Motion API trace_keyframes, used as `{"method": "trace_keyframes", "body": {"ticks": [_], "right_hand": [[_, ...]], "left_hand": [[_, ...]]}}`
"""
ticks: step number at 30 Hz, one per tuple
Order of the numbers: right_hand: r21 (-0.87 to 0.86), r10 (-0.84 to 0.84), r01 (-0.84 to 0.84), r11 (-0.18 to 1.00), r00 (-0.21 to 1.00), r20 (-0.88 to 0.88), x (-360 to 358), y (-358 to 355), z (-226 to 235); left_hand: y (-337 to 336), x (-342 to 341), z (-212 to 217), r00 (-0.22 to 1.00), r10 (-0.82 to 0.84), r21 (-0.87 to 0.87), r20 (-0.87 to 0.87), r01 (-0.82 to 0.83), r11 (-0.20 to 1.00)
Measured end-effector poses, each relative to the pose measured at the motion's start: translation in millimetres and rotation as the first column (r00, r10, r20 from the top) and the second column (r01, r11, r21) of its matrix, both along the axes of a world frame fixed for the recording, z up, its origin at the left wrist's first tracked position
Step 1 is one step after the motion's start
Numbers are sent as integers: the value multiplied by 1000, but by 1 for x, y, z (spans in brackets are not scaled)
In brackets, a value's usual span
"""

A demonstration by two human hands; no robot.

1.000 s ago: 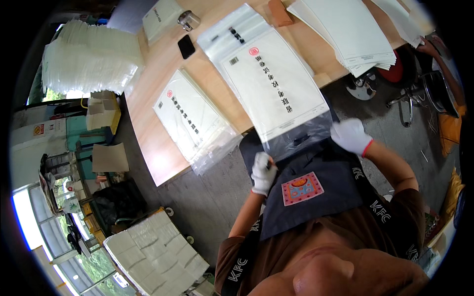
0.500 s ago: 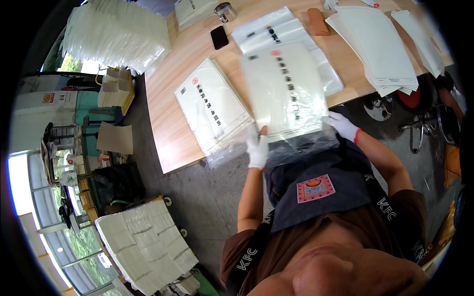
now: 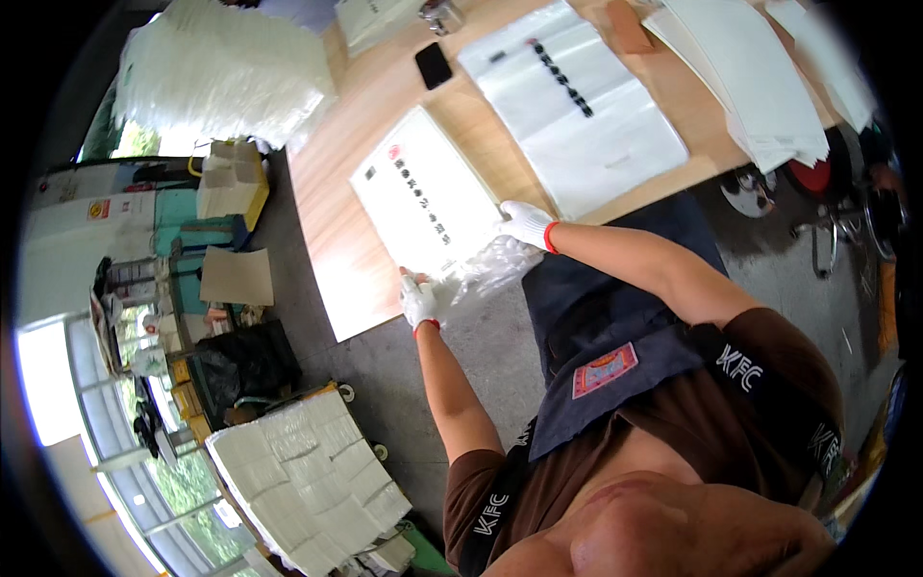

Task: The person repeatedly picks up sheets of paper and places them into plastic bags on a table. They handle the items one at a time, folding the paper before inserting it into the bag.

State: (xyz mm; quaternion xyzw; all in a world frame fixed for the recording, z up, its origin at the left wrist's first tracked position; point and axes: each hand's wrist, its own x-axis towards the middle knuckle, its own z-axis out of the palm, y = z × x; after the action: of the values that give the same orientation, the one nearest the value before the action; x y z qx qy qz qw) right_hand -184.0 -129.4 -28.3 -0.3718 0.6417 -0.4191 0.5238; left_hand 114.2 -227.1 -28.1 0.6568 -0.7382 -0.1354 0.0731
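Note:
My white-gloved left hand (image 3: 418,300) grips the near left corner of a clear plastic bag with white sheets inside (image 3: 418,188). At its near right corner, my gloved right hand (image 3: 527,225) holds the same bag. Dark print and a red round mark show on its face. It lies over the pile at the left of the table, and the loose crinkled mouth (image 3: 490,274) of the plastic hangs past the table edge between my hands. Right of it lies a stack of flat clear bags (image 3: 586,115) with dark printing. Fingertips under the bag are hidden.
The wooden table (image 3: 322,231) also holds a black phone (image 3: 434,66), a metal cup (image 3: 440,15), a brown block (image 3: 630,27) and white sheets (image 3: 740,77). A tall pile of filled bags (image 3: 226,77) stands far left. A loaded cart (image 3: 308,476) is behind at lower left.
Both hands have moved left with the filled bag, from in front of the flat bag stack onto the left pile. The flat bags are now uncovered.

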Motion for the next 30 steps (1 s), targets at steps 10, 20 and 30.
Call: {"method": "trace_keyframes", "body": {"ticks": [10,20,30], "right_hand": [[219,200,-269,938,935,292,-43,170,20],[88,-184,164,983,929,322,-113,222,38],[109,-439,431,896,820,366,-194,98,25]], "left_hand": [[89,-246,64,740,-599,-270,-306,536,800],[101,-392,23,688,-626,103,-367,699,707],[71,-390,56,575,-691,-50,-438,751,658]]}}
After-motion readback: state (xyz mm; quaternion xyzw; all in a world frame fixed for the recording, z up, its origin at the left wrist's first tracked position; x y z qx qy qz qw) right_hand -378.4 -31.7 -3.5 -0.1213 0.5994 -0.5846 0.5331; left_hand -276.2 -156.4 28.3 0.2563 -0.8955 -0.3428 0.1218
